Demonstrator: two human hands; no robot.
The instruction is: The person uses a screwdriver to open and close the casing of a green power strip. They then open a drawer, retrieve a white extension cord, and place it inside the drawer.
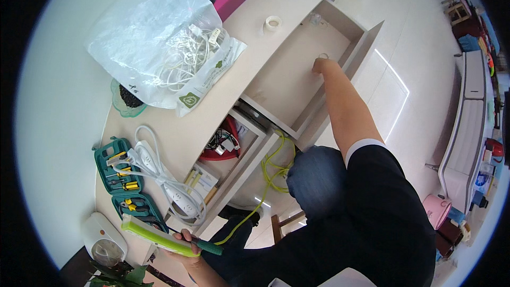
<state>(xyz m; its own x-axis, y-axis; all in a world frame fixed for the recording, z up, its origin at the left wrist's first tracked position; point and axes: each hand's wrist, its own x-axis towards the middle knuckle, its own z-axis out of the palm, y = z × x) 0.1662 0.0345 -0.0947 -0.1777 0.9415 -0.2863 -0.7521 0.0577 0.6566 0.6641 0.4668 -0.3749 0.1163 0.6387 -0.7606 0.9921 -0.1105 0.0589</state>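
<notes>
My left hand (187, 247) is closed around a lime-green and white power strip (154, 238). A dark green-handled tool (208, 246), seemingly a screwdriver, lies in the same grip. My right hand (320, 65) reaches into the pulled-out upper drawer (276, 82). Its fingers curl at a small pale ring (324, 56), perhaps a tape roll; whether they grip it is hidden. A small clear item (315, 19) sits in that drawer's far corner. From the strip's side, a yellow-green cord (240, 223) trails down toward the floor.
A plastic bag of white cables (159, 37) and a tape roll (273, 23) lie on the desk. White power strips (180, 200) rest near an open green tool case (112, 176). The lower drawer holds a red container (231, 127). My knee (317, 180) is beside the drawers.
</notes>
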